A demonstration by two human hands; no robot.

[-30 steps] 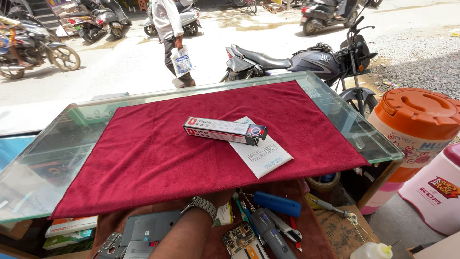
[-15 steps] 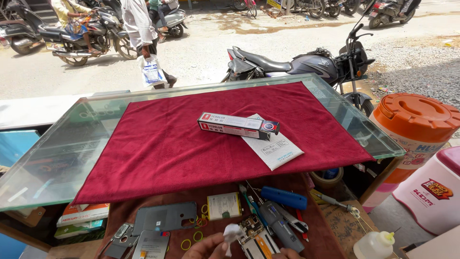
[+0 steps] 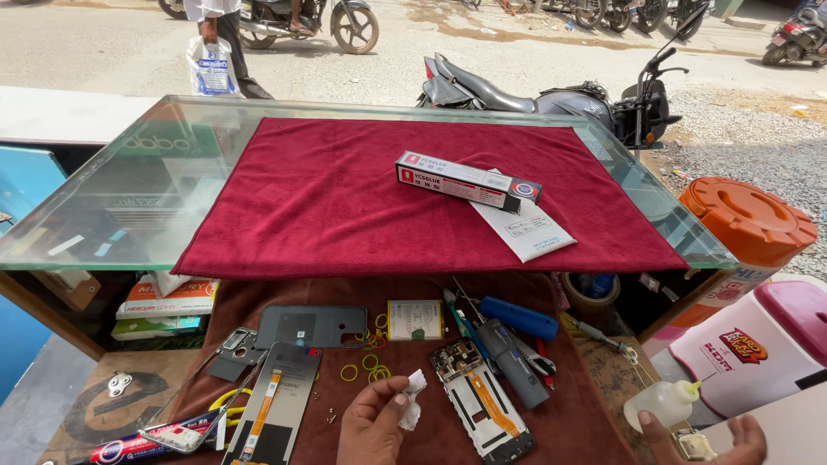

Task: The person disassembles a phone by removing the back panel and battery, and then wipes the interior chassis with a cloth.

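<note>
A red cloth (image 3: 345, 202) covered the glass counter (image 3: 112, 198), cushioning a glue box (image 3: 468, 180). Below the counter, an opened phone frame (image 3: 481, 403) lay face-up for access. Beside it, the left hand (image 3: 372, 424) pinched a white wipe (image 3: 412, 398); the right hand (image 3: 715, 437) gripped a squeeze bottle (image 3: 663, 403), nozzle upward.

Surfaces: mostly cloth, glass, plastic.
Red towel (image 3: 345, 207) matt, napped; glass top (image 3: 129, 189) glossy; squeeze bottle (image 3: 662, 403) translucent plastic; wipe (image 3: 412, 405) crumpled paper.
</note>
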